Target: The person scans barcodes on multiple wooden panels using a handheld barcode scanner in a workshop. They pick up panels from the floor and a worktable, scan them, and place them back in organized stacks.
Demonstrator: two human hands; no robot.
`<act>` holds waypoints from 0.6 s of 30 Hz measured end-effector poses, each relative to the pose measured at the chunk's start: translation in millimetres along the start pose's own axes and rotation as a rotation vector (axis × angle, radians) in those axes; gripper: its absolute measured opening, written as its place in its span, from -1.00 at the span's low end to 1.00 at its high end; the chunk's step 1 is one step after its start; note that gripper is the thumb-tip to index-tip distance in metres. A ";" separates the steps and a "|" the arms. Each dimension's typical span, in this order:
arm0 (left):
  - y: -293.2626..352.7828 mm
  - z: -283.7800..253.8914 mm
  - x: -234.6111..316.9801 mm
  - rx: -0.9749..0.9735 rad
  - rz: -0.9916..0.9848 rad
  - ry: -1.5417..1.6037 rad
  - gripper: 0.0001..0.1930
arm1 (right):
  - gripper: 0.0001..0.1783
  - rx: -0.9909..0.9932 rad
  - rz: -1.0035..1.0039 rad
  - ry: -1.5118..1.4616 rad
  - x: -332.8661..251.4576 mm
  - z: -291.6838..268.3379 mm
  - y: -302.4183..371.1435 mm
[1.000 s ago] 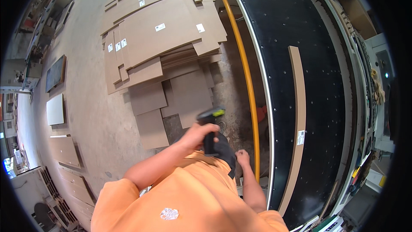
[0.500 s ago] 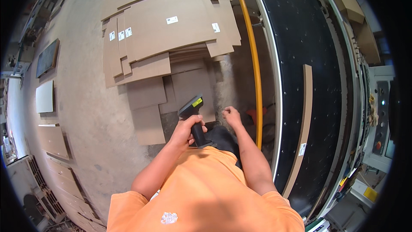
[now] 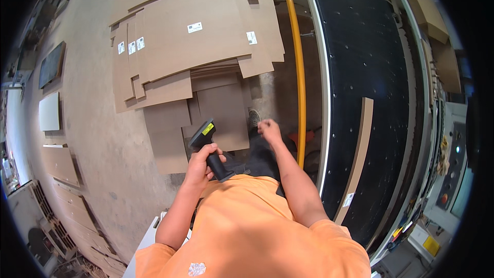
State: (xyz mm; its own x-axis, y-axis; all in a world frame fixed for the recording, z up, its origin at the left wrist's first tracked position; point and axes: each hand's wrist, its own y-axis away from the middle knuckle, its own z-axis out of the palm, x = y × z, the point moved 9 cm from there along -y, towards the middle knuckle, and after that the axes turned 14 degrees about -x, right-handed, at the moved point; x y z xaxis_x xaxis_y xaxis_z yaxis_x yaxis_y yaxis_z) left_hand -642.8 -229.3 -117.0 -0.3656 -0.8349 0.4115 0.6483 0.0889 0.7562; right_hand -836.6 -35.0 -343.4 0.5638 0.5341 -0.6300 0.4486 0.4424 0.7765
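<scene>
My left hand (image 3: 205, 164) is wrapped round the grip of a black handheld barcode scanner (image 3: 216, 167), which has a bright yellow label near its head. The scanner is held in front of my waist, its head tilted up and toward the left. To the right, my right hand (image 3: 269, 131) hangs in front of my body with its fingers loosely curled in, slightly blurred. Nothing shows in it. Beyond both hands lies a wide stack of brown flat panels (image 3: 170, 25), several bearing white labels.
A yellow rail (image 3: 300, 82) runs along the right, beside a black machine bed (image 3: 355, 46) carrying a narrow brown strip (image 3: 357, 159). A control panel (image 3: 453, 159) stands at far right. Leaning boards (image 3: 50, 112) line the floor at left. My shoe (image 3: 254, 118) is near the stack.
My view has shifted, and one of my shoes now shows beside the low panels. The scanner has moved left and tilted a little more. My right hand has risen slightly, still curled.
</scene>
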 end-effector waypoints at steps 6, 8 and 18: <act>-20.3 25.6 18.4 0.167 0.036 0.048 -0.68 | -0.50 0.057 -0.151 -0.173 -122.4 -31.2 -76.1; -25.8 37.7 21.1 0.176 0.030 0.085 -0.73 | -0.54 0.097 -0.161 -0.237 -145.1 -41.8 -101.5; -38.1 67.3 25.2 0.200 -0.015 0.080 -0.70 | -0.66 -0.002 -0.143 -0.239 -170.0 -43.6 -150.3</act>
State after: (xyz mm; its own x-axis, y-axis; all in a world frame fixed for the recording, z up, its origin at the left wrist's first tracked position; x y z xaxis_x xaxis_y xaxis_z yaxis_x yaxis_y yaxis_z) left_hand -721.7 -217.1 -101.2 -0.3143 -0.8769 0.3637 0.4950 0.1756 0.8510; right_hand -1030.1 -160.9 -353.5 0.6421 0.2811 -0.7132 0.5344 0.5029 0.6794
